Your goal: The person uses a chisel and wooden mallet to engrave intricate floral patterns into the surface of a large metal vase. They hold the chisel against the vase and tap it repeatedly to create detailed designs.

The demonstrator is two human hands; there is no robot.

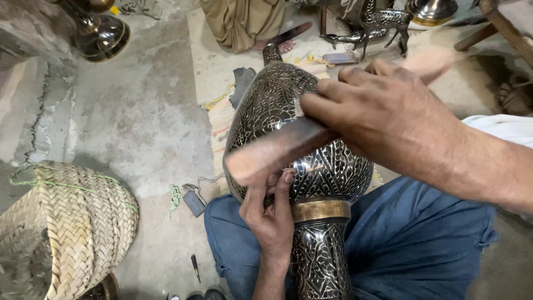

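A large engraved metal vase (277, 105), dark with silver leaf patterns and a brass band (322, 210), lies tilted across my lap, its neck pointing away. My left hand (271, 214) steadies the vase's belly from below, fingers pressed against the metal near the band. My right hand (383, 114) grips a long flat wooden tool (272, 153), blurred by motion, laid across the engraved surface.
A woven straw basket (72, 222) sits at lower left. Another dark metal vessel (102, 36) stands at top left. Metal deer figures (377, 25) and a seated person's legs (244, 22) are at the top, on a mat (214, 66). Small tools lie on the concrete floor.
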